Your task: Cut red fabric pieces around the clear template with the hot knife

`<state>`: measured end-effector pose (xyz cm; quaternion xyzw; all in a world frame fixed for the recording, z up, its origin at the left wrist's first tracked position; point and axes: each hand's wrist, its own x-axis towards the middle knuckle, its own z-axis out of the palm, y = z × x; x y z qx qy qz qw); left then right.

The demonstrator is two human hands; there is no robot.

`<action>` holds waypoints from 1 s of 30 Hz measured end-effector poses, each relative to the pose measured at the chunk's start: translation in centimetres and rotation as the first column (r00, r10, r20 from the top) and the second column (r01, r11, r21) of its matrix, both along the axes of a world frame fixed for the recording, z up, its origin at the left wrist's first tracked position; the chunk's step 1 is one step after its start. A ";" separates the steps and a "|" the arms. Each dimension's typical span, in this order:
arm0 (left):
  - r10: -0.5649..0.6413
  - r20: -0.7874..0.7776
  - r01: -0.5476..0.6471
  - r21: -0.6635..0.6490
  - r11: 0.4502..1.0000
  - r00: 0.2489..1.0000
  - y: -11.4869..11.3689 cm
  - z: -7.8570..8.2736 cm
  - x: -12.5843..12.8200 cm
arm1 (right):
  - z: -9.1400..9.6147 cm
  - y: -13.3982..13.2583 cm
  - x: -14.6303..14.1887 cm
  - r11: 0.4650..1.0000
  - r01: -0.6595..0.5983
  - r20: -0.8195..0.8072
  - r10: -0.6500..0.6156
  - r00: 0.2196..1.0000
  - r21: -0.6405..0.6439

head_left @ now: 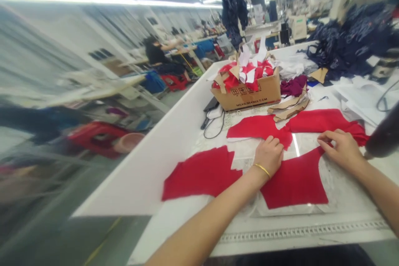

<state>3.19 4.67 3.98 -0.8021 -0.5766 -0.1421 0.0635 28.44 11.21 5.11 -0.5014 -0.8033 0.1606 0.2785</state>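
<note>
A cut red fabric piece (296,181) with curved edges lies flat before me on the white table. My left hand (268,156), a yellow bangle at its wrist, has its fingers curled down at that piece's upper left corner. At the upper right corner, my right hand (341,149) pinches the cloth between thumb and fingertips. Another red fabric piece (199,174) lies to the left, partly behind my left forearm. Beyond my hands, more red fabric (258,126) is spread out, and a longer red piece (321,120) overlaps it on the right.
A cardboard box (249,97) heaped with red and white scraps stands at the back. Brown card strips (289,108) lie beside it. A measuring tape (305,230) runs along the front edge. Dark garments (352,41) are piled at the back right. A dark rounded object (385,135) stands at right.
</note>
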 end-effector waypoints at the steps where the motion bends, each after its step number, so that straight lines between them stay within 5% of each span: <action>1: 0.008 0.003 -0.008 -0.002 1.000 1.000 0.2 0.0 0.0 | 0.0 -0.1 -0.1 1.000 -0.014 -0.006 0.014 1.000 0.001; 7: 0.021 0.045 -0.023 0.029 0.999 0.999 -0.4 0.7 -0.2 | 0.5 -1.0 -1.5 0.981 -0.186 -0.066 0.189 0.980 0.049; 12: -0.012 0.071 0.006 0.083 0.997 0.997 -1.8 1.3 0.3 | 0.5 -1.9 -5.0 0.937 -0.342 0.039 0.340 0.940 0.071; 18: 0.026 0.094 -0.038 0.129 0.991 0.995 -3.1 1.4 0.3 | 0.2 -2.9 -8.0 0.909 -0.372 0.134 0.352 0.926 0.189; 21: 0.111 0.116 -0.127 0.135 0.983 0.987 -2.9 1.5 -1.4 | 1.1 -4.3 -7.6 0.881 -0.384 0.129 0.362 0.923 0.277; 26: 0.203 0.199 -0.226 0.102 0.969 0.959 -3.2 1.3 -5.6 | 3.2 -7.0 -4.9 0.738 -0.397 0.083 0.424 0.902 0.546; 30: 0.166 0.302 -0.191 0.052 0.980 0.939 -6.0 2.2 -6.8 | 4.1 -8.2 -1.9 0.729 -0.315 -0.025 0.414 0.910 0.607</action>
